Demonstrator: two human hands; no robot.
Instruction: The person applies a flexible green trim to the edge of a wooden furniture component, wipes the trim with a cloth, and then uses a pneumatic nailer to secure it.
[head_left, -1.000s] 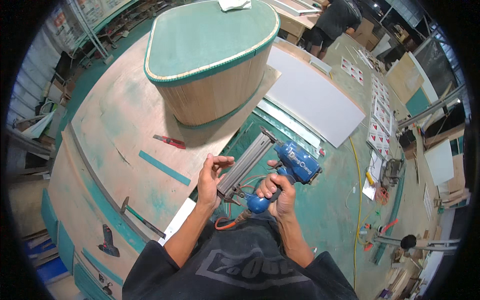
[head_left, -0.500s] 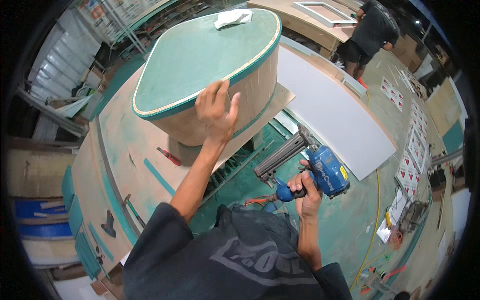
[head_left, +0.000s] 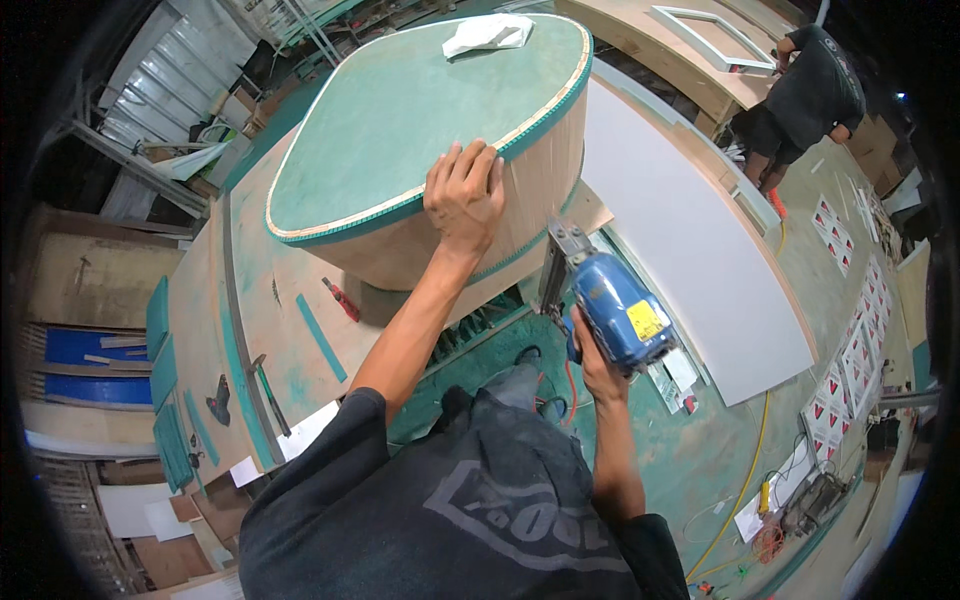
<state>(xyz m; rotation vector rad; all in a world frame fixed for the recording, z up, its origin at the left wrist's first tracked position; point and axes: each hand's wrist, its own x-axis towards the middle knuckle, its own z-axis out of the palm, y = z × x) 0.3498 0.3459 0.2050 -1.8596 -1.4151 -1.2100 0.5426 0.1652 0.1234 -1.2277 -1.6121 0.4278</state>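
Observation:
A rounded wooden box (head_left: 540,165) with a green top and a pale rim stands on the workbench (head_left: 255,330). My left hand (head_left: 465,195) is bent over the box's near edge, its fingertips on the top and its palm against the side. A blue pneumatic nail gun (head_left: 618,312) is gripped by its handle in my right hand (head_left: 600,370). Its dark magazine points toward the box's lower right side, and its nose is apart from my left hand. The gun's body hides part of the right fingers. On the box top lies a crumpled white sheet (head_left: 488,35).
On the bench are a red utility knife (head_left: 341,299), a green strip (head_left: 320,338) and a green-handled hammer (head_left: 270,395). A large white curved panel (head_left: 690,230) stands at right. A yellow hose (head_left: 745,470) crosses the floor. Another person (head_left: 810,100) bends over a far table.
The nail gun has been raised and turned, its magazine now closer to the box. My left hand has come down onto the box edge. The view has shifted a little.

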